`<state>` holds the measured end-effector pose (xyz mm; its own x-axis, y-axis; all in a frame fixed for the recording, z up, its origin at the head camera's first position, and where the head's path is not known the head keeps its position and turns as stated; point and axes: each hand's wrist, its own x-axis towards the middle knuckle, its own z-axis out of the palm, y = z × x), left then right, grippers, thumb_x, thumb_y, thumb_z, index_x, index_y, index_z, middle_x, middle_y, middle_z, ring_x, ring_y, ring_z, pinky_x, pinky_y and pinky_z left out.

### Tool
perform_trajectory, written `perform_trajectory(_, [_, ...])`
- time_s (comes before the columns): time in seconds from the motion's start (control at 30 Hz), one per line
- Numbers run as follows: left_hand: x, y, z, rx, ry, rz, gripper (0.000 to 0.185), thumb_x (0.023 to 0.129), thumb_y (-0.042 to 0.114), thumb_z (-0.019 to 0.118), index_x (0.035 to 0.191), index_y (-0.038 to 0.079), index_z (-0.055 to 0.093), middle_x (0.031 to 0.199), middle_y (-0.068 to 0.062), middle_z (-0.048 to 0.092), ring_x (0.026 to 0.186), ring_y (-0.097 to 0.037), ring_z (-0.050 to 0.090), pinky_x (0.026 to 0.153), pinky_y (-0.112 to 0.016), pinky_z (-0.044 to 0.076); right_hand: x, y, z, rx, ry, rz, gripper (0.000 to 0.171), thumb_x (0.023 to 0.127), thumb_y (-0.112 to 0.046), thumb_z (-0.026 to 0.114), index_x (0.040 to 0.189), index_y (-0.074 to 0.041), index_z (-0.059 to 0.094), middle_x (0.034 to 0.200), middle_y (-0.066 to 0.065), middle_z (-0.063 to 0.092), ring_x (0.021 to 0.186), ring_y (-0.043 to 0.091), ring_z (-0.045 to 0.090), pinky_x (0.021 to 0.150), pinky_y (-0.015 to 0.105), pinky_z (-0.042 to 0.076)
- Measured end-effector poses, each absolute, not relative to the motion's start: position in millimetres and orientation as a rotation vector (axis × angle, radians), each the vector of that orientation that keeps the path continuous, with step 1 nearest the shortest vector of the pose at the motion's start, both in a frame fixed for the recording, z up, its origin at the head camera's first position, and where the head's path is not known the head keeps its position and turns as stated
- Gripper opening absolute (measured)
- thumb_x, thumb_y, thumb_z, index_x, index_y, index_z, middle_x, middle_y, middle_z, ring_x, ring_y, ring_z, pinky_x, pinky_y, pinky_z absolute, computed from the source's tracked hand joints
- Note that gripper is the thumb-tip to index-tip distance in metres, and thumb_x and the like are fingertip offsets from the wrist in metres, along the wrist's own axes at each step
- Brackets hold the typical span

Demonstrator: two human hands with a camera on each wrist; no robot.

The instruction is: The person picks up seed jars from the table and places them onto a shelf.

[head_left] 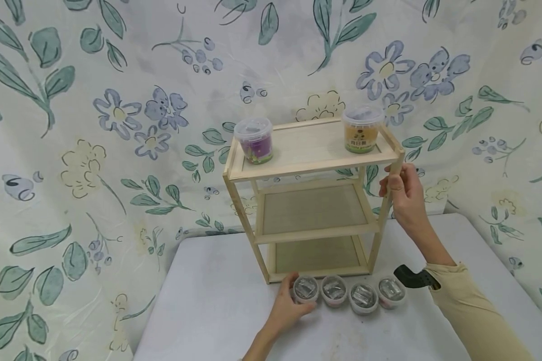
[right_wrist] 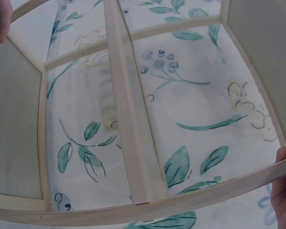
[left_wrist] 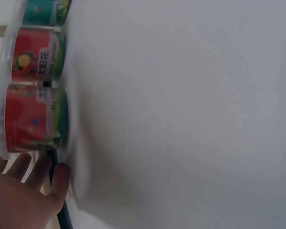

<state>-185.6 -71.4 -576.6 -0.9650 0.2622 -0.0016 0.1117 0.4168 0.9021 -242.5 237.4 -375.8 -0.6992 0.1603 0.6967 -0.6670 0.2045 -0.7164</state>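
A pale wooden three-tier shelf [head_left: 311,198] stands at the back of a white table [head_left: 217,311]. On its top tier sit a purple tub [head_left: 256,141] at the left and an orange tub [head_left: 363,130] at the right. Several small clear-lidded tubs lie in a row before the shelf. My left hand [head_left: 293,297] curls round the leftmost tub [head_left: 306,289]; in the left wrist view that red-labelled tub [left_wrist: 33,119] lies between thumb and fingers [left_wrist: 43,174]. My right hand [head_left: 399,190] grips the shelf's right front post, whose frame [right_wrist: 133,129] fills the right wrist view.
A floral cloth [head_left: 117,125] hangs behind and around the table. The other tubs [head_left: 364,298] stand close together to the right of the held one. The shelf's middle and bottom tiers hold nothing. Bare table lies in front of the tubs.
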Motion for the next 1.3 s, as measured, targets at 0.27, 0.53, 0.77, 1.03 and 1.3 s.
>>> perform_trajectory(0.27, [-188, -59, -587, 0.342, 2.563, 1.586, 0.096, 0.072, 0.033, 0.085, 0.146, -0.002, 0.034, 0.144, -0.023, 0.045, 0.132, -0.041, 0.044, 0.109, -0.058, 0.034, -242, 238, -375, 0.468, -1.818, 1.581, 0.029, 0.105, -0.013, 0.042, 0.116, 0.015, 0.043, 0.084, -0.005, 0.058, 0.070, 0.007, 0.055, 0.072, 0.018, 0.047])
perform_trajectory(0.53, [-187, -57, -593, 0.276, 2.607, 1.621, 0.090, 0.070, 0.032, 0.087, 0.143, 0.006, 0.042, 0.138, -0.017, 0.052, 0.126, -0.037, 0.051, 0.105, -0.056, 0.038, -243, 238, -376, 0.485, -1.798, 1.571, 0.032, 0.106, -0.015, 0.043, 0.115, 0.015, 0.042, 0.084, -0.008, 0.058, 0.069, 0.007, 0.055, 0.070, 0.019, 0.047])
perform_trajectory(0.77, [-186, -57, -592, 0.251, 2.636, 1.602, 0.088, 0.069, 0.034, 0.087, 0.141, 0.007, 0.044, 0.135, -0.015, 0.055, 0.123, -0.034, 0.054, 0.102, -0.052, 0.042, -243, 238, -376, 0.475, -1.809, 1.581, 0.032, 0.105, -0.014, 0.043, 0.116, 0.015, 0.043, 0.084, -0.008, 0.058, 0.069, 0.007, 0.055, 0.070, 0.018, 0.047])
perform_trajectory(1.03, [-186, -57, -591, 0.246, 2.650, 1.586, 0.087, 0.068, 0.032, 0.087, 0.139, 0.005, 0.045, 0.131, -0.014, 0.057, 0.120, -0.032, 0.055, 0.102, -0.050, 0.043, -242, 238, -376, 0.462, -1.823, 1.563, 0.029, 0.106, -0.012, 0.041, 0.118, 0.015, 0.043, 0.085, -0.010, 0.057, 0.070, 0.007, 0.055, 0.071, 0.018, 0.047])
perform_trajectory(1.3, [-181, -58, -590, 0.249, 2.686, 1.568, 0.085, 0.067, 0.031, 0.087, 0.136, 0.003, 0.047, 0.126, -0.013, 0.058, 0.117, -0.031, 0.056, 0.100, -0.049, 0.044, -242, 237, -378, 0.464, -1.824, 1.582, 0.026, 0.106, -0.010, 0.039, 0.117, 0.014, 0.041, 0.086, -0.008, 0.057, 0.071, 0.008, 0.055, 0.071, 0.018, 0.047])
